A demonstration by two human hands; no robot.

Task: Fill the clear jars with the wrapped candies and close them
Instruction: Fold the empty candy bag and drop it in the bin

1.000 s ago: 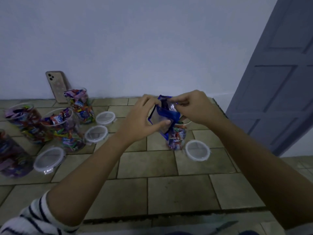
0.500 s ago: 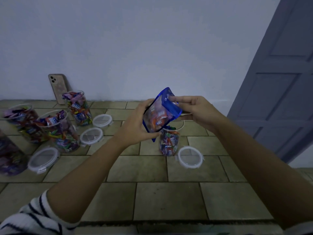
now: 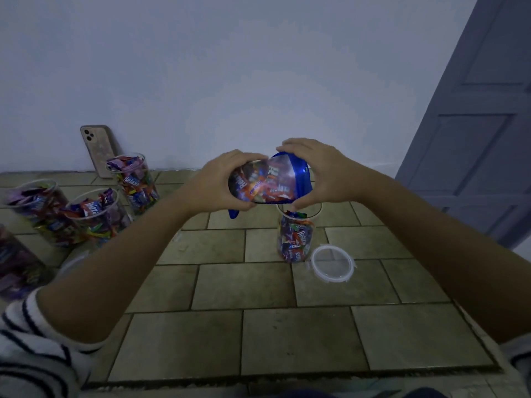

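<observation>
left hand (image 3: 221, 182), right hand (image 3: 324, 173) grip candy bag (image 3: 267, 182); open jar (image 3: 314, 214) holds candies (image 3: 296, 239); lid (image 3: 333, 262) beside

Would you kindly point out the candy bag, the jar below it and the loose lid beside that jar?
candy bag (image 3: 267, 185), head view, its clear front panel.
jar (image 3: 296, 239), head view, its candy-filled wall.
lid (image 3: 333, 263), head view, its clear middle.

"Relax" shows on wrappers (image 3: 301, 235) in the blue bag (image 3: 301, 179), the near jar (image 3: 287, 217) and the back-left jar (image 3: 145, 193).
</observation>
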